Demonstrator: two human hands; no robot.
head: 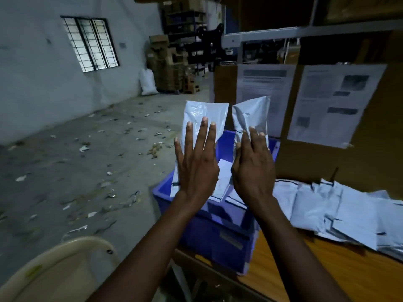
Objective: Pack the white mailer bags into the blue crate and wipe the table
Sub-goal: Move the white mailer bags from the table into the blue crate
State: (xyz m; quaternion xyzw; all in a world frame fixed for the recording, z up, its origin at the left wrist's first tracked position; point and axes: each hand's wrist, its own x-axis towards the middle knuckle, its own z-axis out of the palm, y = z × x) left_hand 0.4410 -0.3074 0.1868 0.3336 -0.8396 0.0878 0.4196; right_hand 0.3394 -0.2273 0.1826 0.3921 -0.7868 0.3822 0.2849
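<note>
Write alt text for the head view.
The left hand presses on a white mailer bag, the right hand on a second mailer bag, both upright over the blue crate. More mailer bags lie heaped on the wooden table, below printed sheets on cardboard.

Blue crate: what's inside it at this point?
White mailer bags lie flat in the blue crate; two upright bags stand against the left hand and right hand. Hands and bags hide its floor.
</note>
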